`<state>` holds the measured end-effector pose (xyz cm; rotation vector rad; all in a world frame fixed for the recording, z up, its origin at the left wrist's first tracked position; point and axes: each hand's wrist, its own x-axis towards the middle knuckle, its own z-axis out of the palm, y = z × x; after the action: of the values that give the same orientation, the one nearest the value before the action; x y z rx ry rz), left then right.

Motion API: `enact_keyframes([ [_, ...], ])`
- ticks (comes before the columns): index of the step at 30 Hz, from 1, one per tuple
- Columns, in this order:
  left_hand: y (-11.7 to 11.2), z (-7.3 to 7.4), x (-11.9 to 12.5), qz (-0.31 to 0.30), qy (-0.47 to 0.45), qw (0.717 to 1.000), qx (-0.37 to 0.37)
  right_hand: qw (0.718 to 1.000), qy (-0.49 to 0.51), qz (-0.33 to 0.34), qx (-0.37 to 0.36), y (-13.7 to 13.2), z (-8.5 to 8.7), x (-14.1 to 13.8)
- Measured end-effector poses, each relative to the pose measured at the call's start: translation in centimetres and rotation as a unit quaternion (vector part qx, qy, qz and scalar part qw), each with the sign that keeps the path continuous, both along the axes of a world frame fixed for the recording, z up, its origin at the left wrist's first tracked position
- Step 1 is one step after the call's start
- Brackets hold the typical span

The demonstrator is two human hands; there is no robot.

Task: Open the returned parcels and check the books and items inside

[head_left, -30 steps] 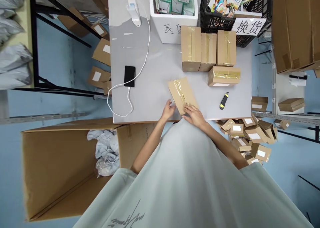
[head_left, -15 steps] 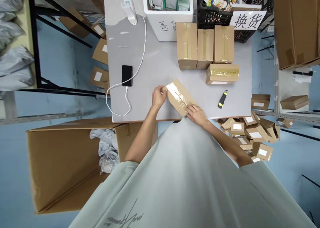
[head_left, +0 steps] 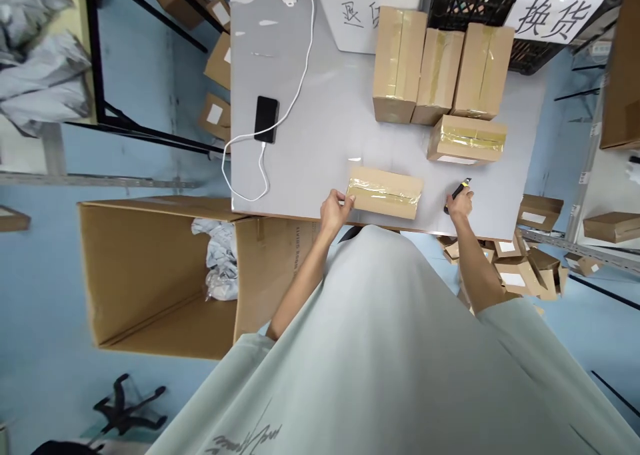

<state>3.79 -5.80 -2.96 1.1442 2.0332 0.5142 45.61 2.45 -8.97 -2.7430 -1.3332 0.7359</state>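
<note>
A small cardboard box (head_left: pixel 384 192) with shiny tape along its top lies near the table's front edge. My left hand (head_left: pixel 336 210) is closed at its left end, thumb and fingertips gripping the corner. Right of the box, my right hand (head_left: pixel 460 203) has its fingers closed around a black and yellow utility knife (head_left: pixel 457 192), whose tip points away from me and to the right. Part of the knife is hidden under the fingers. Just beyond this hand lies another taped cardboard box (head_left: pixel 468 140).
Three taped boxes (head_left: pixel 399 65) stand at the back, before a white bin (head_left: pixel 350 32) and a black crate (head_left: pixel 463 8). At left, a black phone (head_left: pixel 266 118) lies on a white cable. A large open carton (head_left: pixel 160 275) is below the table's left side.
The box has been turned and now lies with its long side nearly along the table edge. My right hand has left it and moved right, taking hold of the knife. The view has shifted.
</note>
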Motion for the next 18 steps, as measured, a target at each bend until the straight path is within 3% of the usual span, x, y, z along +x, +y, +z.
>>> enact_keyframes([
  [4, 0.1, 0.1, -0.9, 0.002, -0.060, 0.998, 0.005, 0.999, 0.019, -0.024, 0.025, -0.6, 0.1, -0.1],
  [7, -0.2, 0.0, -1.3, -0.009, -0.079, 0.997, 0.015, 0.992, 0.114, -0.028, 0.056, -2.2, 1.0, -1.3],
  [10, -0.3, -0.3, -1.6, -0.025, -0.080, 0.996, 0.020, 0.957, 0.267, -0.027, 0.107, -4.7, 1.9, -4.2],
  [12, 0.0, -0.5, -1.6, -0.025, -0.088, 0.996, 0.018, 0.936, 0.318, -0.011, 0.152, -6.2, 2.4, -6.7],
  [15, 0.7, -0.7, -1.9, -0.011, -0.116, 0.993, 0.015, 0.940, 0.267, 0.032, 0.210, -7.4, 3.0, -9.9],
  [18, 1.3, -0.8, -2.8, 0.009, -0.135, 0.991, 0.027, 0.948, 0.220, 0.057, 0.222, -7.2, 3.9, -11.8],
])
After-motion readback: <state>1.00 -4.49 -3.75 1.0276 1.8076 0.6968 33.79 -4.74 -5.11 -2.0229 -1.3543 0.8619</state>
